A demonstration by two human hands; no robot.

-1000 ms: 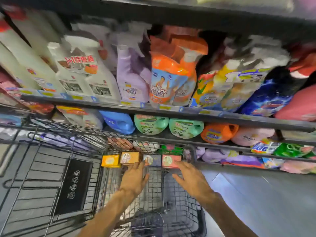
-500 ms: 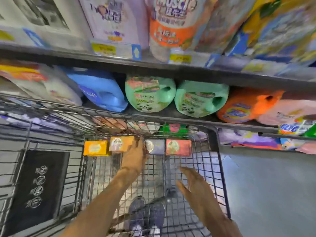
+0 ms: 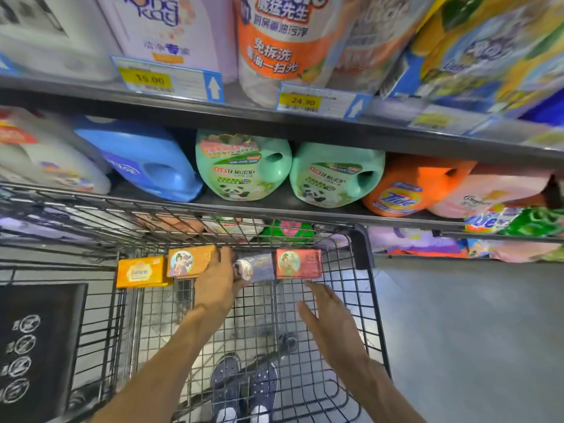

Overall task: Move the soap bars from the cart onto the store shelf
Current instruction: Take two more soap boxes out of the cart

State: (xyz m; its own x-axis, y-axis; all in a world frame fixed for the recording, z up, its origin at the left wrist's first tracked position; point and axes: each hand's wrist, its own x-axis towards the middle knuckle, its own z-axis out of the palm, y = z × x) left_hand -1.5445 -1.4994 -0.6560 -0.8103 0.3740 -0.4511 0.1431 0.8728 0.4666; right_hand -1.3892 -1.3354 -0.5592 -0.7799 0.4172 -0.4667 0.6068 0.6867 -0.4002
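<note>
Purple soap bar (image 3: 258, 267) under left fingers (image 3: 224, 257)

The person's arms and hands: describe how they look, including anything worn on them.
Both forearms are bare from the bottom edge of the picture up to the wrists; no sleeve shows. The left hand and the right hand are bare too: no glove, watch, bracelet or ring is visible.

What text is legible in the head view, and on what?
"15.00": yellow price tag on upper shelf edge.
"24.90": yellow price tag to its right.
"Tide": orange detergent jug.
"Kay": white-lilac pack, top left; the line above is cut off.
"免拆洗": orange-white pack.
Soap bar boxes, green jug labels, cart sign icons, other price tags: too small or blurred.
</note>
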